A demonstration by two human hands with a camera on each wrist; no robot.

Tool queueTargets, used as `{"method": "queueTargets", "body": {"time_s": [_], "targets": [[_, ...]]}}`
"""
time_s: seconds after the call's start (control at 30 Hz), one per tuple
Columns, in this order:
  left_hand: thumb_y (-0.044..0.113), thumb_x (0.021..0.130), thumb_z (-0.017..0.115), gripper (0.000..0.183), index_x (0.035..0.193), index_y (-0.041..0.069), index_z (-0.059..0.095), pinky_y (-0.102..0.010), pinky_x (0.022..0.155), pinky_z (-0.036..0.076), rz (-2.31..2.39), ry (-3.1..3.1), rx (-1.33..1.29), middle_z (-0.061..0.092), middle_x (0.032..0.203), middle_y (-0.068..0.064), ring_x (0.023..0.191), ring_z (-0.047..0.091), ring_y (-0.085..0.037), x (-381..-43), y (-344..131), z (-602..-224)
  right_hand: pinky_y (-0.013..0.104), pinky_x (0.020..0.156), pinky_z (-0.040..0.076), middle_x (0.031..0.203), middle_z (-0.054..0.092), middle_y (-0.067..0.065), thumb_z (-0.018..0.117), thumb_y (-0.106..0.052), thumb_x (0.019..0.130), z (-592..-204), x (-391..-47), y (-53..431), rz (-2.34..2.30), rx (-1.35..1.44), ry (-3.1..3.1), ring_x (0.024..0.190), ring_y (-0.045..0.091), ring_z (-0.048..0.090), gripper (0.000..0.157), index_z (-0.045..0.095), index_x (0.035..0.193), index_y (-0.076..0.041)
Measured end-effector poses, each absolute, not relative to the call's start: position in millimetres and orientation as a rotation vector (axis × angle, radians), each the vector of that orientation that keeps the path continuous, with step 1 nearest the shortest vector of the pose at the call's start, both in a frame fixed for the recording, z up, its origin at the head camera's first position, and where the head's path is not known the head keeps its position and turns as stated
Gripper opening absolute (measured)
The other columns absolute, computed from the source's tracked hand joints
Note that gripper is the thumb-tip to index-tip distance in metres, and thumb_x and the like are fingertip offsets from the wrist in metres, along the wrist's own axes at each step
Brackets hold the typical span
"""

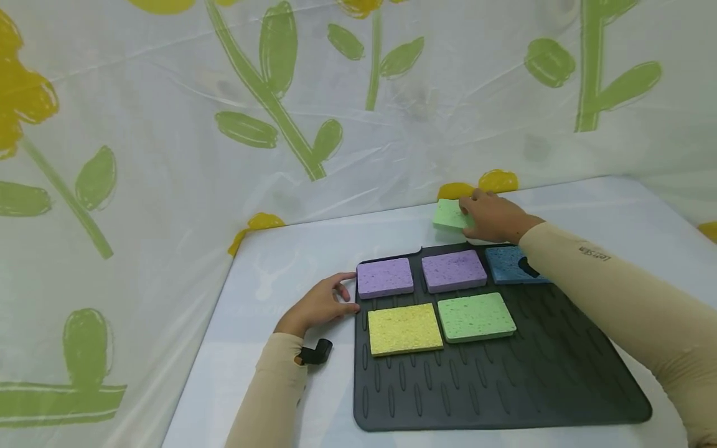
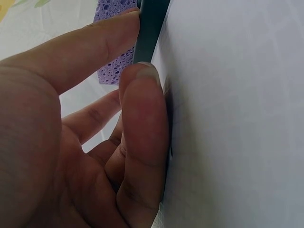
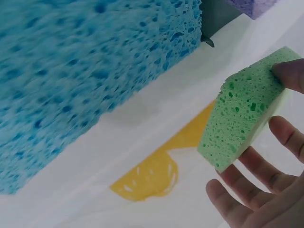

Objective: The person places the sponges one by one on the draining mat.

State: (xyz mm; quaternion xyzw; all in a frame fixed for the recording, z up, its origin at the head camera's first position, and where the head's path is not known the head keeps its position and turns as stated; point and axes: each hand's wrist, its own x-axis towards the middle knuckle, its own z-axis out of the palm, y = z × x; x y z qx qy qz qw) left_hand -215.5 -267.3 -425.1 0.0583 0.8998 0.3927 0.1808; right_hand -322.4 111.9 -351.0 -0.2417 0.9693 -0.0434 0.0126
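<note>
At the back of the table, behind the black ridged mat (image 1: 560,386), my right hand (image 1: 495,218) pinches a light green sponge (image 3: 247,104) between thumb and fingers. The sponge is held off the table. My left hand (image 1: 319,305) rests beside the mat's left edge, thumb and index fingertips touching it. In the left wrist view, a purple sponge (image 2: 111,66) shows beyond the fingers (image 2: 142,114). Two purple sponges (image 1: 385,277) (image 1: 454,271) and a blue sponge (image 1: 506,264), partly hidden by my right sleeve, form the mat's back row. In front lie a yellow sponge (image 1: 404,330) and another green sponge (image 1: 476,317).
White cloth covers the table (image 1: 252,298). A hanging sheet (image 1: 168,186) printed with green stems and yellow flowers stands behind it. My right forearm (image 1: 610,298) crosses over the mat's right side.
</note>
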Motion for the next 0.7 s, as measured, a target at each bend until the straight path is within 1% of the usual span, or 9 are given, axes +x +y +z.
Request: {"method": "queueTargets", "body": {"time_s": [0.1,0.3,0.5,0.7], "targets": [[0.022,0.083,0.082,0.077,0.151,0.022,0.044,-0.029,0.061,0.049,1.100,2.542,0.168,0.060,0.102,-0.004,0.068,0.056,-0.016,-214.9,-268.0,-424.1,0.052,0.087,0.050,0.118,0.056,0.024,0.072,-0.028,0.088,-348.3,-316.1,117.8,-0.150,-0.767,3.036,0.097,0.035,0.055,0.041,0.056,0.115,-0.003],[0.022,0.082,0.083,0.077,0.149,0.025,0.046,-0.029,0.062,0.049,1.115,2.543,0.135,0.060,0.102,-0.003,0.068,0.057,-0.017,-215.0,-268.2,-423.9,0.055,0.088,0.050,0.122,0.056,0.025,0.074,-0.031,0.087,-341.3,-300.9,129.9,-0.176,-0.758,3.068,0.101,0.036,0.055,0.044,0.056,0.116,-0.002],[0.022,0.082,0.083,0.077,0.150,0.024,0.045,-0.029,0.062,0.048,1.101,2.544,0.142,0.060,0.102,-0.003,0.069,0.057,-0.016,-216.1,-266.1,-423.8,0.055,0.084,0.051,0.126,0.055,0.027,0.073,-0.031,0.088,-332.9,-283.8,139.6,-0.214,-0.779,3.076,0.100,0.037,0.057,0.044,0.056,0.118,-0.004],[0.021,0.082,0.084,0.077,0.149,0.025,0.046,-0.030,0.062,0.048,1.108,2.545,0.138,0.060,0.101,-0.003,0.070,0.057,-0.017,-216.6,-265.4,-424.3,0.055,0.087,0.051,0.126,0.056,0.024,0.073,-0.031,0.088,-328.8,-268.2,144.8,-0.230,-0.833,3.094,0.103,0.036,0.058,0.042,0.057,0.117,-0.006]]}}
